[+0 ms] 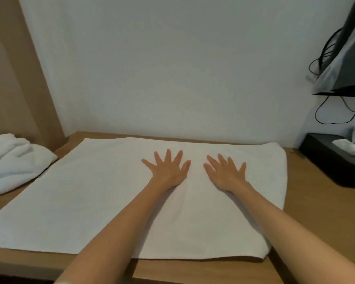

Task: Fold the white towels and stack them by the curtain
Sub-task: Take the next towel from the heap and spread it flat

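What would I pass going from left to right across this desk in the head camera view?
Bunched white towel → left hand → right hand → black tissue box. Both hands lie flat on the spread white towel, which spans too wide to place.

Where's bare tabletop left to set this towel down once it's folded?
Bare table shows right of the spread towel, up to the black tissue box, and in a strip along the near edge. A wedge sits at back left beside the bunched towel. The left is crowded; left hand and right hand rest on the spread towel.
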`<state>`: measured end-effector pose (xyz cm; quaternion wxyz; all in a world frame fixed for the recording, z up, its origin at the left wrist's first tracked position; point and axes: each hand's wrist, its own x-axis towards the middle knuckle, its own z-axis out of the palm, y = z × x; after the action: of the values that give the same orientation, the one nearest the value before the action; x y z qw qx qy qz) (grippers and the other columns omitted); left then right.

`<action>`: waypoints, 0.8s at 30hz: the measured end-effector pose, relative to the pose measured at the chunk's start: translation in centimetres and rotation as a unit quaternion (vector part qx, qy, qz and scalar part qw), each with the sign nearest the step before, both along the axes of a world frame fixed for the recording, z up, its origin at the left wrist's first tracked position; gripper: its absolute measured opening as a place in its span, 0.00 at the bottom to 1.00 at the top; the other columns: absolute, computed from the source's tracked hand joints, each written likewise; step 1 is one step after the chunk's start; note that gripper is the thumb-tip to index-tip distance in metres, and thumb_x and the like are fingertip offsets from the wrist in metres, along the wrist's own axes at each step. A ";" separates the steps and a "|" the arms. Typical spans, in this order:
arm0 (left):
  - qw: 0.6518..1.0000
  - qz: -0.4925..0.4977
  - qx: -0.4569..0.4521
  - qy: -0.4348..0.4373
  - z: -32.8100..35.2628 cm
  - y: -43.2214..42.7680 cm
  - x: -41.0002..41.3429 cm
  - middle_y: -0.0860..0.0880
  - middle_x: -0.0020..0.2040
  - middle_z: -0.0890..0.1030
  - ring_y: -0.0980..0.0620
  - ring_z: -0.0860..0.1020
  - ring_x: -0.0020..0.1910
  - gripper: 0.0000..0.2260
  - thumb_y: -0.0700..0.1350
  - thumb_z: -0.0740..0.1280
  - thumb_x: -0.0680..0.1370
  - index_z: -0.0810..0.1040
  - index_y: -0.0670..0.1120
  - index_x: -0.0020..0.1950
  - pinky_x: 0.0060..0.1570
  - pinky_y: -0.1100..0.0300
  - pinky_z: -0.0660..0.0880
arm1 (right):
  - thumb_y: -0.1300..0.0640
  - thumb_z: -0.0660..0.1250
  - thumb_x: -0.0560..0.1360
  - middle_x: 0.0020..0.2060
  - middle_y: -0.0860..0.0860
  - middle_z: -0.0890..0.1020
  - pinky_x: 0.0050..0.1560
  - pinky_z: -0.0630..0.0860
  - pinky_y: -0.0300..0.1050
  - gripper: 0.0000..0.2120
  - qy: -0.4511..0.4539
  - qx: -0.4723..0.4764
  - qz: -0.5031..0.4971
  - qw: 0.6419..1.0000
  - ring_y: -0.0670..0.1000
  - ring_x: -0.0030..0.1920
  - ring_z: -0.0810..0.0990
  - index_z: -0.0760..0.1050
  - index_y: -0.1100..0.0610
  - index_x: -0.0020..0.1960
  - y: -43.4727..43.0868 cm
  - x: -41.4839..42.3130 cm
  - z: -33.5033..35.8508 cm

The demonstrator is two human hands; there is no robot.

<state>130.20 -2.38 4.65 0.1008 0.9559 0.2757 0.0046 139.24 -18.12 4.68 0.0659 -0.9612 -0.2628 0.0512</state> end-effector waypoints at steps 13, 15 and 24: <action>0.989 -0.054 0.054 -0.127 0.5 -1.1 -0.6 0.46 0.74 0.63 0.42 0.60 0.73 0.20 0.53 0.48 0.82 0.65 0.51 0.72 0.70 0.40 0.53 | 0.52 0.56 0.80 0.69 0.55 0.68 0.65 0.62 0.51 0.20 -0.130 0.192 -0.088 0.969 0.56 0.69 0.63 0.66 0.52 0.71 -8.5 1.4 3.6; 0.983 -0.082 0.020 -0.161 1.2 -2.9 -0.2 0.48 0.76 0.61 0.46 0.59 0.75 0.19 0.52 0.50 0.83 0.64 0.53 0.74 0.72 0.43 0.51 | 0.50 0.58 0.79 0.68 0.58 0.66 0.63 0.63 0.52 0.22 -0.109 0.168 -0.160 0.967 0.59 0.68 0.61 0.64 0.56 0.71 -10.3 1.6 3.4; 0.966 -0.218 -0.063 -0.121 0.4 -7.3 0.4 0.52 0.77 0.60 0.49 0.54 0.77 0.19 0.54 0.50 0.83 0.64 0.58 0.73 0.71 0.36 0.42 | 0.46 0.59 0.79 0.61 0.58 0.74 0.62 0.67 0.54 0.29 -0.009 0.121 -0.243 0.962 0.60 0.61 0.73 0.56 0.63 0.71 -13.5 1.0 2.6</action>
<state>130.60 -9.68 5.04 0.1918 0.9770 0.0465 0.0808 140.27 -31.60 7.26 0.1900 -0.9814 -0.0265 -0.0071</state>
